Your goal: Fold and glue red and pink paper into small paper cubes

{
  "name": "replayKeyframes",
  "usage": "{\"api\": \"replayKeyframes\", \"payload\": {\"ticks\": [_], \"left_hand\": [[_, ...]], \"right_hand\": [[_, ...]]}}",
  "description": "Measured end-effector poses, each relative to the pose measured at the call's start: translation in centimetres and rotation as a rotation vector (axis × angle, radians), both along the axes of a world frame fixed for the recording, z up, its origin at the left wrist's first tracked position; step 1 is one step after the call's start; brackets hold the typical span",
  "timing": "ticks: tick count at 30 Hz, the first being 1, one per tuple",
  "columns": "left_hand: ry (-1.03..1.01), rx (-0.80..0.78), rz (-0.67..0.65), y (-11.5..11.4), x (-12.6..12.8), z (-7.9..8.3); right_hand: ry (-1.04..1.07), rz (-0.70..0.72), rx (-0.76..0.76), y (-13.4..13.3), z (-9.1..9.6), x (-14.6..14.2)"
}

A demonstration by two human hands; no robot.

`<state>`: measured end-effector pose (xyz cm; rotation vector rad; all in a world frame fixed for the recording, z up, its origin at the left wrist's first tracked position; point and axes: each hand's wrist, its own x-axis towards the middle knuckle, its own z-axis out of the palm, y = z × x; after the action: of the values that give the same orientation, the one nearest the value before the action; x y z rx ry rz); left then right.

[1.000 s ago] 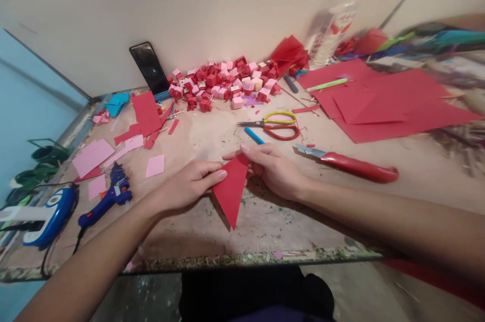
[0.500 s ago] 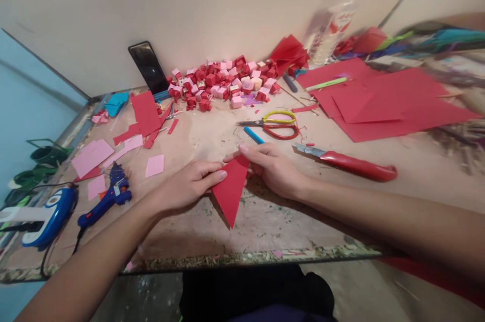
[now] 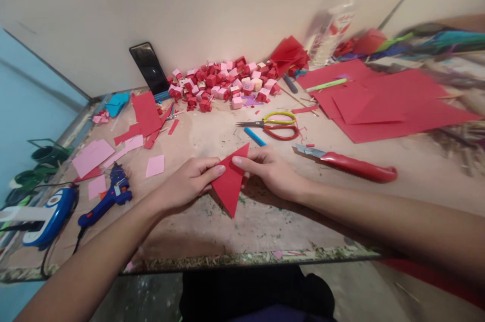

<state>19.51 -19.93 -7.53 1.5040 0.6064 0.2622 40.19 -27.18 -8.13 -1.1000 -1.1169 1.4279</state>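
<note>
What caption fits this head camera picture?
Both hands, left hand and right hand, pinch a red paper triangle on the table.

This is my craft corner at home. My table (image 3: 197,135) sits against a plain wall and is messy with paper bits. Far off is a pile of little red and pink boxes (image 3: 223,84). Scissors (image 3: 275,125), red paper sheets (image 3: 382,102) and a glue gun (image 3: 108,198) lie around.
</note>
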Motion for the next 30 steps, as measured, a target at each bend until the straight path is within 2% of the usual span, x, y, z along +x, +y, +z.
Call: {"api": "replayKeyframes", "payload": {"ticks": [14,24,30], "left_hand": [[0.006,0.097,0.087,0.22,-0.29,-0.47],[-0.037,0.025,0.124,0.26,0.02,-0.57],[-0.034,0.050,0.143,0.27,0.01,-0.58]], "right_hand": [[-0.060,0.018,-0.021,0.07,0.25,0.11],[-0.134,0.053,0.038,-0.12,0.39,0.07],[-0.106,0.054,0.031,0.02,0.36,-0.04]]}}
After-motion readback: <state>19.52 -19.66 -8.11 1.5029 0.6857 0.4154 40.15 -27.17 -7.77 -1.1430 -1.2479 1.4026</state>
